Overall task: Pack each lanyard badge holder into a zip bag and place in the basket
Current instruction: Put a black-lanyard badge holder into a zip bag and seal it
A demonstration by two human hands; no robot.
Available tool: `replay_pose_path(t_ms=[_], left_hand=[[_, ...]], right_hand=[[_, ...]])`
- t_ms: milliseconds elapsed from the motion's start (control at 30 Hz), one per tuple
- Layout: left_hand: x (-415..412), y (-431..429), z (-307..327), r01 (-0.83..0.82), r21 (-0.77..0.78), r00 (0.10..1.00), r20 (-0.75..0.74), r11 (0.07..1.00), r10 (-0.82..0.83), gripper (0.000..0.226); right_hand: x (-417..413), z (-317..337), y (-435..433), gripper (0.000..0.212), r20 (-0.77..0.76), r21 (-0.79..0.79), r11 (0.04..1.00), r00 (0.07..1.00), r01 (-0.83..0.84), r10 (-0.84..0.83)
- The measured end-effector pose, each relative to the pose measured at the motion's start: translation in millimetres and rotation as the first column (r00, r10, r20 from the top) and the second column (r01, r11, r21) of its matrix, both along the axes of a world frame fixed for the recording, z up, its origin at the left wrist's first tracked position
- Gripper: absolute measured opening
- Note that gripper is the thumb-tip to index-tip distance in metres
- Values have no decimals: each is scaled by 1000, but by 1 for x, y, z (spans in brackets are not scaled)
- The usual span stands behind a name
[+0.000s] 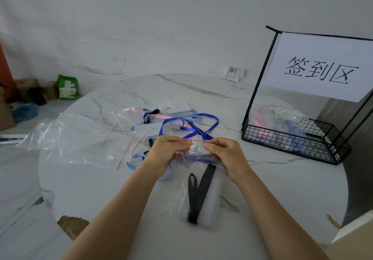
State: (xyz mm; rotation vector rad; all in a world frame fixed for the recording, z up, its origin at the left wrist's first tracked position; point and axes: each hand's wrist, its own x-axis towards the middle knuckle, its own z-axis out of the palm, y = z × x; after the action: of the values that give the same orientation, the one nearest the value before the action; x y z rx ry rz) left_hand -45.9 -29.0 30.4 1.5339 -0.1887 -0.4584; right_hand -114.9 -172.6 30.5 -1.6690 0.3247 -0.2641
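Note:
My left hand [168, 152] and my right hand [226, 155] pinch the red zip strip at the top of a clear zip bag [198, 181], held just above the table. Inside the bag lie a badge holder [210, 201] and its black lanyard [198, 195]. Beyond my hands lies a heap of loose badge holders with blue, black and pink lanyards [173, 122]. A pile of clear zip bags [76, 138] is spread at the left. The black wire basket [290, 138] at the right holds several packed bags.
The round white marble table [101, 183] carries everything. A paper sign [323, 68] hangs on the basket's tall black frame. Boxes and a green package [67, 87] sit on the floor at the far left. A box corner [355, 239] shows at the lower right.

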Motion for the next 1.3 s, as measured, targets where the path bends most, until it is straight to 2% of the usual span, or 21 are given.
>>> replay_pose_path(t_ms=[133, 267, 467, 700, 867, 1000, 1067, 1167, 1300], left_hand=[[1, 1, 1, -4, 5, 1000, -8, 1000, 4, 13], [1, 1, 0, 27, 24, 1000, 4, 999, -27, 11], [1, 1, -1, 75, 84, 996, 51, 994, -79, 11], [7, 4, -4, -10, -41, 999, -36, 999, 9, 10], [5, 4, -2, -39, -136, 988, -156, 990, 18, 15], [5, 2, -1, -59, -148, 980, -197, 987, 29, 15], [4, 3, -1, -12, -193, 987, -159, 981, -19, 14], [2, 5, -1, 160, -283, 979, -79, 946, -189, 19], [-5, 4, -5, 373, -152, 926, 8, 915, -376, 23]], right_hand=[[-1, 0, -4, 9, -13, 39, 998, 999, -49, 49], [-1, -1, -3, 7, -42, -81, 995, 997, -65, 61], [-1, -2, -1, 11, 28, -101, 995, 1000, 4, -1], [-5, -1, -5, 9, 10, -45, 999, 1000, 8, -7], [-4, -2, -5, 7, -8, -21, 1000, 1000, 9, -9], [-4, -3, -4, 14, 14, 5, 1000, 1000, -7, 7], [-4, -4, -6, 15, 37, 28, 999, 999, -18, 17], [-6, -4, -9, 13, 127, 196, 979, 992, -53, 29], [-5, -3, -12, 19, 242, 390, 921, 964, 4, -107]])
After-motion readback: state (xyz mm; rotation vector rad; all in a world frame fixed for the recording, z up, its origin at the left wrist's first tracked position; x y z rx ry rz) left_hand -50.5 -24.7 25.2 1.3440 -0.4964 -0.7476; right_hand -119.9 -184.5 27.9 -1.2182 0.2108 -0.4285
